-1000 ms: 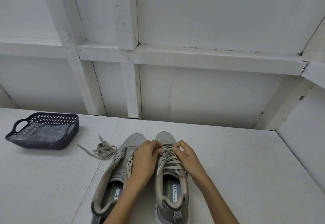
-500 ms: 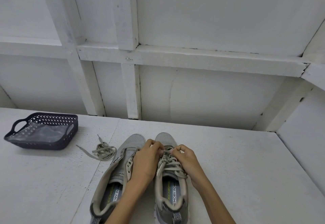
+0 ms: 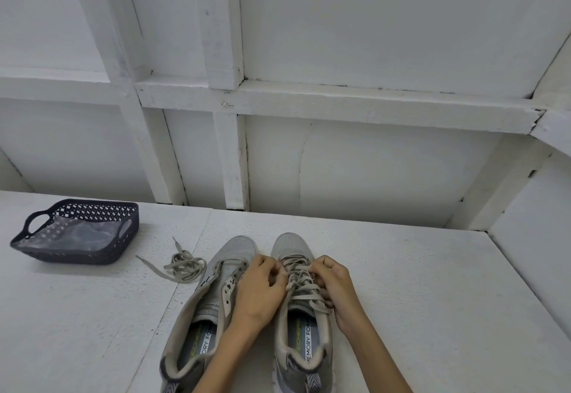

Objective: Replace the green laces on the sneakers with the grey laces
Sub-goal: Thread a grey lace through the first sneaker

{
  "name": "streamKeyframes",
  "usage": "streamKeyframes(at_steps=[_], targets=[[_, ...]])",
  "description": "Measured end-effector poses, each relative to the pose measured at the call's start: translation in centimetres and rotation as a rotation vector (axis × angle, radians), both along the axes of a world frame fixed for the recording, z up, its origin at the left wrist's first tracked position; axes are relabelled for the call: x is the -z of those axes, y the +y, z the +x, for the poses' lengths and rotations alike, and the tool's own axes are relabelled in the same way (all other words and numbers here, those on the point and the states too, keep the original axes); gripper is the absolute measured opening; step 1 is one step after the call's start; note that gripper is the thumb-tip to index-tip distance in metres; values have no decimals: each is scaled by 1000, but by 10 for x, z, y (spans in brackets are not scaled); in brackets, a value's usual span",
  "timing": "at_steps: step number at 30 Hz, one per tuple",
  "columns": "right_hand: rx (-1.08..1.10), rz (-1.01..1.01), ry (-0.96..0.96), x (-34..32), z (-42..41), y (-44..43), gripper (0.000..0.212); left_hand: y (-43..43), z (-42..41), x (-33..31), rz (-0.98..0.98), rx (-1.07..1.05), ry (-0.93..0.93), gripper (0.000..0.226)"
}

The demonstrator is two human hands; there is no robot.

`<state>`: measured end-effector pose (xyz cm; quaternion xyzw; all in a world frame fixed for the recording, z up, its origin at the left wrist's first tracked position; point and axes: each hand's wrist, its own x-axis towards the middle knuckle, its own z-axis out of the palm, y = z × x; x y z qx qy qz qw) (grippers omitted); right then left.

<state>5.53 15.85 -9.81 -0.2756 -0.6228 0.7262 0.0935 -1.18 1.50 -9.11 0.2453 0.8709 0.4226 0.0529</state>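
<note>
Two hands meet over the laced sneaker. The left hand and right hand both curl their fingers and pinch its lace at the crossings nearest the toe. Touching the left hand's outer side lies the unlaced sneaker. Farther left and beyond, a loose lace lies bundled, then a dark basket.

right sneaker insole reads "memory foa", left sneaker insole "ory foa".
</note>
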Motion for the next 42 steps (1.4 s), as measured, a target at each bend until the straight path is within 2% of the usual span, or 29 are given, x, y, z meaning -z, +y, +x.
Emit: streamKeyframes(at_steps=[4, 6, 10, 15, 19, 29, 33, 36, 38, 42], targets=[[16, 103, -52, -2, -7, 3, 28, 5, -9, -5, -103, -64, 23, 40], [48, 214, -67, 1, -10, 2, 25, 8, -14, -8, -138, -71, 22, 35], [65, 377, -51, 4, -11, 0, 7, 10, -19, -17, -172, -25, 42, 13], [72, 531, -56, 7, -14, -1, 7, 9, -17, -12, -228, 10, 109, 16], [4, 478, -102, 6, -16, -1, 10, 7, -12, -5, -181, 3, 120, 17], [-18, 162, 12, -1, -9, -2, 16, 11, -4, -4, -207, -20, 173, 21], [18, 132, 55, -2, -1, -2, 7, 7, -8, -4, -92, -9, 150, 12], [-29, 124, 85, -7, 6, -1, 15, 4, -10, -4, -51, 39, 159, 5], [-58, 159, 85, -8, 7, -1, 21, 3, -11, -4, -31, 78, 163, 5], [-64, 191, 77, -11, 6, -1, 15, 2, -19, -4, -55, 94, 115, 11]])
